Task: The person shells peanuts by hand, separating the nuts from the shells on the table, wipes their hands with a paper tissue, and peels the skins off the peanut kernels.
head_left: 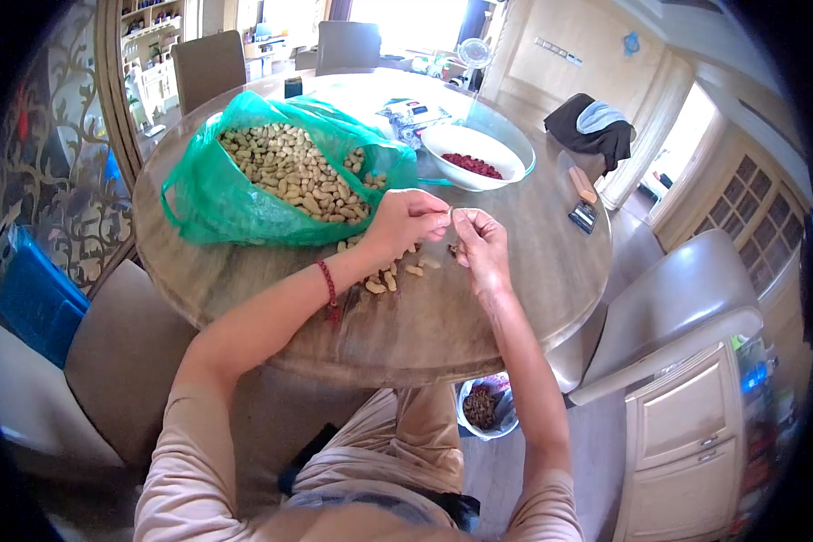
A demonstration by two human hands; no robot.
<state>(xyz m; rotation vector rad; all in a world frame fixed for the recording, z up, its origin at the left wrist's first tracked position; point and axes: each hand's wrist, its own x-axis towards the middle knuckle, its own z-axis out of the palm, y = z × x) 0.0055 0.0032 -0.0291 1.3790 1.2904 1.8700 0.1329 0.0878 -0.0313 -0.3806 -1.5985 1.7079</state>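
Loose peanuts (pixel 389 281) on table (pixel 533 271), beside green bag (pixel 192 200). Left hand (pixel 405 221), right hand (pixel 483 246) pinching, fingertips nearly meeting; small piece between, probably peanut. Best: squeeze seam gently, keep kernel whole.

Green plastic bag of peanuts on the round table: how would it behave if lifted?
The translucent green plastic bag is probably floppy: its sides crumple and fold. The tan, unshelled peanuts lie loose inside, so the load would likely shift. It gapes open, so a tilted lift could spill some onto the round brown table.
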